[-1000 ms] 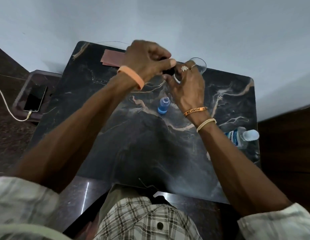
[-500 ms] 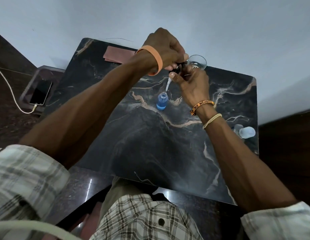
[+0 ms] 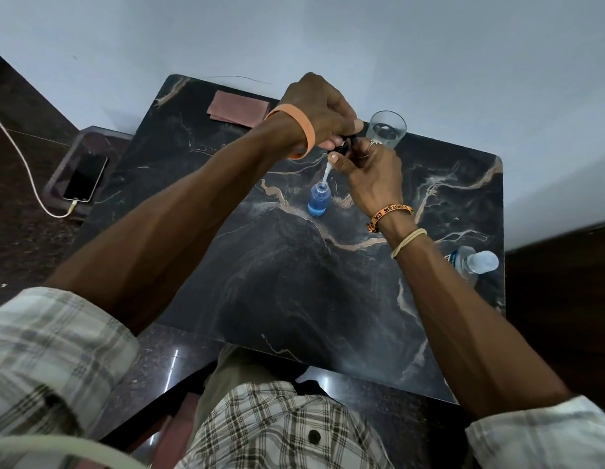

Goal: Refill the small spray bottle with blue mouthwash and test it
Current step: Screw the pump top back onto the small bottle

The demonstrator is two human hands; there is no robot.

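Over the dark marble desk point(image 3: 260, 282), left hand point(image 3: 321, 110) and right hand point(image 3: 372, 174) both pinch the black pump head point(image 3: 343, 148), its white tube point(image 3: 326, 174) reaching the mouth of the blue-filled spray bottle point(image 3: 317, 204).

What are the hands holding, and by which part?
The left hand and right hand both pinch the spray pump by its black head; its white dip tube hangs ungripped.

Your table point(image 3: 260, 265) looked like polished dark marble, glossy and tan-veined. On it, the small spray bottle point(image 3: 317, 204) was smooth clear plastic. At the table's far edge stood a clear glass tumbler point(image 3: 387, 128), and above the table the spray head point(image 3: 345, 147) was black plastic.
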